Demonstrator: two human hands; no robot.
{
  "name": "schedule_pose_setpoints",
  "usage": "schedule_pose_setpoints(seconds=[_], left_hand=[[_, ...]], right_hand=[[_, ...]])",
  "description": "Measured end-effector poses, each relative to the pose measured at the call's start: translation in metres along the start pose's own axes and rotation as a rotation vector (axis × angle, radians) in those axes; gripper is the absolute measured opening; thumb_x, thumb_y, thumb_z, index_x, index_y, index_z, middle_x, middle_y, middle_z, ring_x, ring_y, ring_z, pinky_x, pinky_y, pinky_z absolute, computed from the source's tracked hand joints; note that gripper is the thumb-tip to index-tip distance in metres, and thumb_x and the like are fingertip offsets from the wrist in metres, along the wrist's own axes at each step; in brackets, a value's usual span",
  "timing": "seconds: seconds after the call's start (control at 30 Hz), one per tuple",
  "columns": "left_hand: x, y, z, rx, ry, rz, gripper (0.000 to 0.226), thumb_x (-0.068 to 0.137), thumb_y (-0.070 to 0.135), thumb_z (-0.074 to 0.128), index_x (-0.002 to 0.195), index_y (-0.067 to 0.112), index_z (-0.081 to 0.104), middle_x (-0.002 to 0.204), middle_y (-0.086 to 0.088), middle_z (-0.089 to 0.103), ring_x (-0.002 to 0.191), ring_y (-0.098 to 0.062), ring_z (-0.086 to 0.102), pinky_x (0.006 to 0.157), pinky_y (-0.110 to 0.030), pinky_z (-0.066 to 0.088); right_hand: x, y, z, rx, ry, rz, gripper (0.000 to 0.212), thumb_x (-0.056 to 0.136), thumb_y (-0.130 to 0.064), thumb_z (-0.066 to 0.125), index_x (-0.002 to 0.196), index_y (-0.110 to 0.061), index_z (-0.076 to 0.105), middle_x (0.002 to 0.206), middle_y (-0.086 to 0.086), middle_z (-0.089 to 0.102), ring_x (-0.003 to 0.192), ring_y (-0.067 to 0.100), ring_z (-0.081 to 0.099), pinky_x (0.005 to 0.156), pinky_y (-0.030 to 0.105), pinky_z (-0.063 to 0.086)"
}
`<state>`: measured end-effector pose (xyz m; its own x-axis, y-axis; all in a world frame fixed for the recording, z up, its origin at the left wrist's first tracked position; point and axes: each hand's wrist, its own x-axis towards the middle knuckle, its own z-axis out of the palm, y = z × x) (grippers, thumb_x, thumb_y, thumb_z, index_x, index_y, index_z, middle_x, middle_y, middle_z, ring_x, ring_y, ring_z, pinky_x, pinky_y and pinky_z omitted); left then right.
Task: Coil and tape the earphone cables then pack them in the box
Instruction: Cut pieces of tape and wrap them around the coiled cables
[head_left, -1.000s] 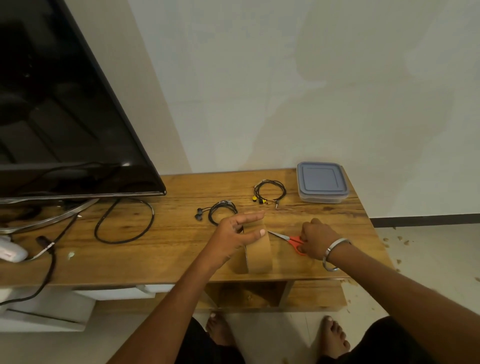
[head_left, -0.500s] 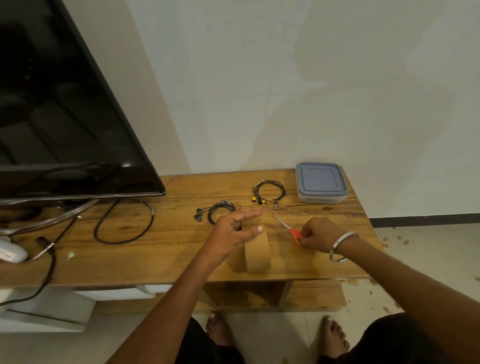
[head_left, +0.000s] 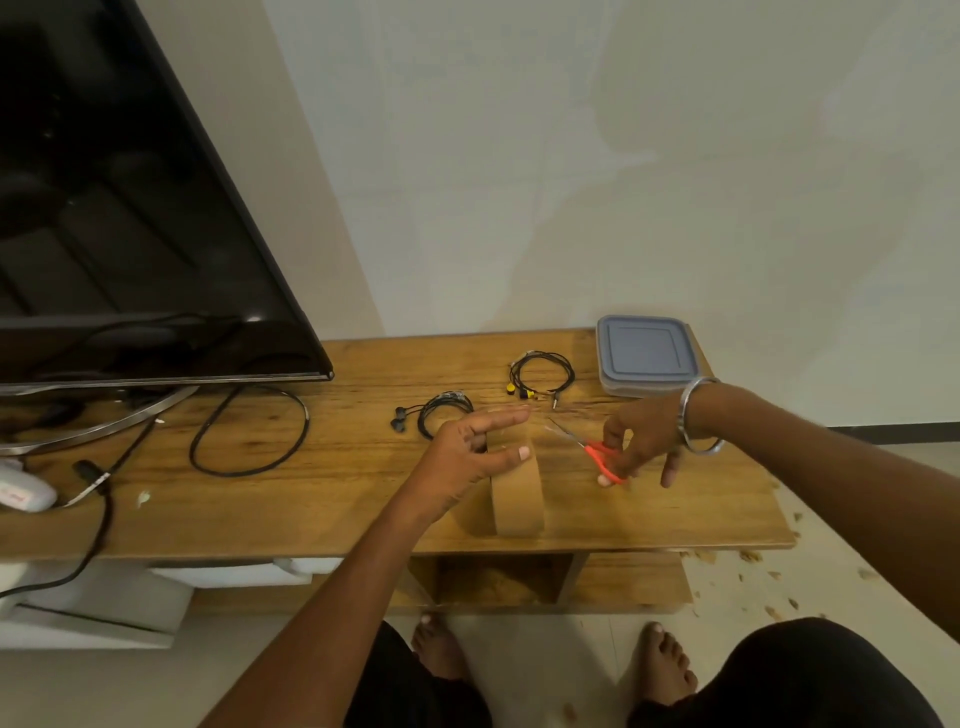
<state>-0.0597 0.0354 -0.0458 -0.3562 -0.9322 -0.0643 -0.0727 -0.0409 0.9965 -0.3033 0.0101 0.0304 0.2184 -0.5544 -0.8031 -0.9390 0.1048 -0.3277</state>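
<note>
A brown tape roll (head_left: 517, 499) stands on edge near the front of the wooden table (head_left: 337, 467). My left hand (head_left: 467, 452) rests on its top with the fingers straight and spread. My right hand (head_left: 644, 431) holds red-handled scissors (head_left: 602, 457) just right of the roll, fingers through the handles and blades pointing up-left. A coiled black earphone (head_left: 447, 410) lies behind my left hand. A second coil with yellow earbuds (head_left: 543, 374) lies further back. The box with a grey lid (head_left: 644, 356) is shut at the back right corner.
A large black TV (head_left: 119, 218) fills the left, with a looped black cable (head_left: 249, 436) and a white device (head_left: 21, 491) below it. The table's front edge runs just beneath the roll. Scraps litter the floor (head_left: 753, 571) at right.
My right hand has raised the scissors off the table and shifted slightly right, its wrist now higher. My left hand stays on the tape roll.
</note>
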Motion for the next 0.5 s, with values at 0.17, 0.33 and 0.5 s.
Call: schedule_pose_setpoints(seconds=[0.17,0.33,0.5], left_hand=[[0.001,0.001,-0.002,-0.013,-0.021,-0.009,0.042,0.081,0.008,0.075,0.122,0.016,0.067,0.131,0.010,0.063,0.126,-0.003,0.054,0.100,-0.022,0.048],[0.002,-0.004,0.000,-0.027,0.053,0.023,0.029,0.090,0.009,0.066,0.118,0.009,0.069,0.126,0.004,0.067,0.124,-0.005,0.056,0.095,-0.016,0.047],[0.003,-0.003,0.005,-0.021,0.035,0.052,0.026,0.090,-0.001,0.063,0.113,0.008,0.071,0.119,0.004,0.070,0.117,-0.001,0.059,0.091,-0.012,0.046]], right_hand=[[-0.005,-0.013,-0.012,-0.011,-0.052,0.008,0.030,0.077,-0.035,0.074,0.096,-0.017,0.059,0.098,0.006,0.062,0.092,0.018,0.062,0.080,0.040,0.058],[-0.004,-0.022,-0.017,-0.077,-0.073,0.023,0.030,0.082,-0.030,0.069,0.104,-0.012,0.060,0.096,0.005,0.062,0.089,0.016,0.063,0.082,0.041,0.058],[-0.001,-0.027,-0.020,-0.067,-0.100,0.012,0.029,0.081,-0.031,0.070,0.103,-0.013,0.061,0.104,0.007,0.061,0.101,0.020,0.063,0.084,0.043,0.057]])
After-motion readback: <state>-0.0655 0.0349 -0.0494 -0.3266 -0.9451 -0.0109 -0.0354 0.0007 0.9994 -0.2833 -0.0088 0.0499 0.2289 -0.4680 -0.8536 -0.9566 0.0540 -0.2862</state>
